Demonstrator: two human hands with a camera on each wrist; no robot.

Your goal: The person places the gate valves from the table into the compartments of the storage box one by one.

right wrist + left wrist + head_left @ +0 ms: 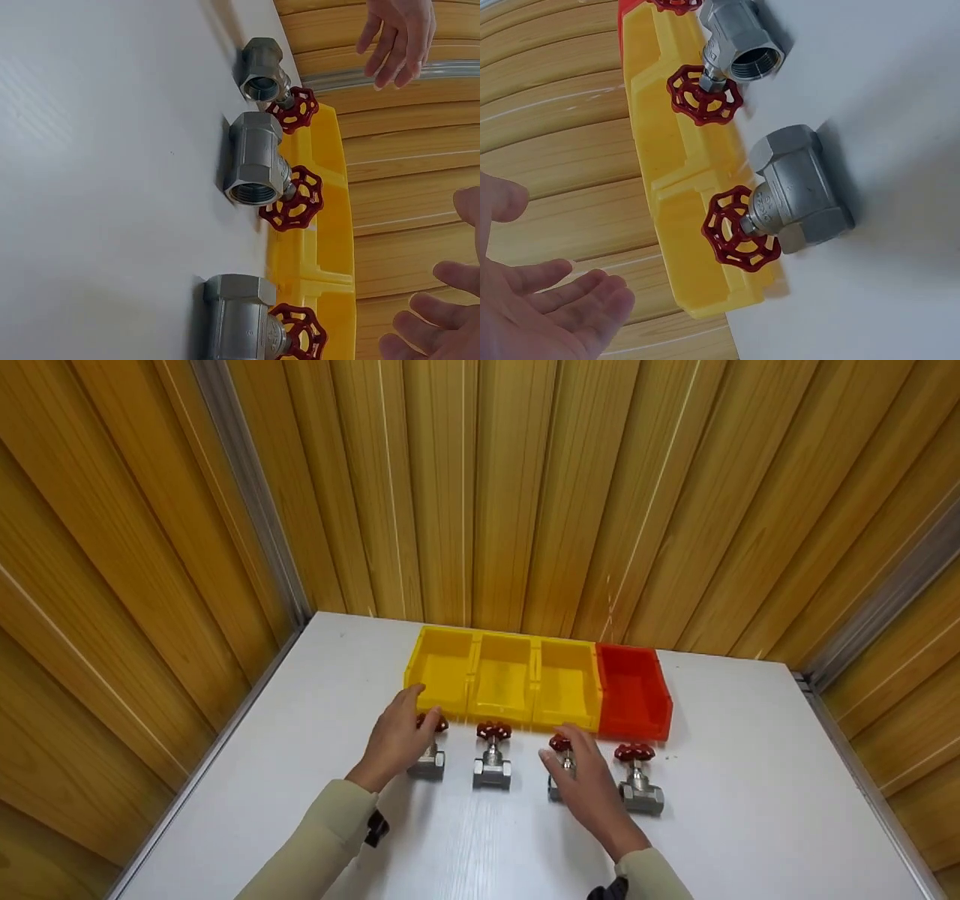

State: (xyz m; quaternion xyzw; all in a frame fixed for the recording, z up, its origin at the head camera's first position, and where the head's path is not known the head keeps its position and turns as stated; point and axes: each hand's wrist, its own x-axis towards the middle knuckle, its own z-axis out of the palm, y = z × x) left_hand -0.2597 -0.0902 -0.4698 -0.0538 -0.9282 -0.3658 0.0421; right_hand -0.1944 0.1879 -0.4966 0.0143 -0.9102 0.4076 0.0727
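Stretches out flat and white as a surface (480,847). Carries three yellow plastic bins (501,711) and one red bin (634,727), side by side in a touching row, with red at the right end. Also bears four threaded metal valves (492,769) in a spaced line before the row, lying with dark-red handwheels (493,730) toward the bins.

Likely a workshop; valves (492,771) and parts bins (502,679) suggest it.

On the table (750,787), four valves (492,771) line up before four bins (501,711)
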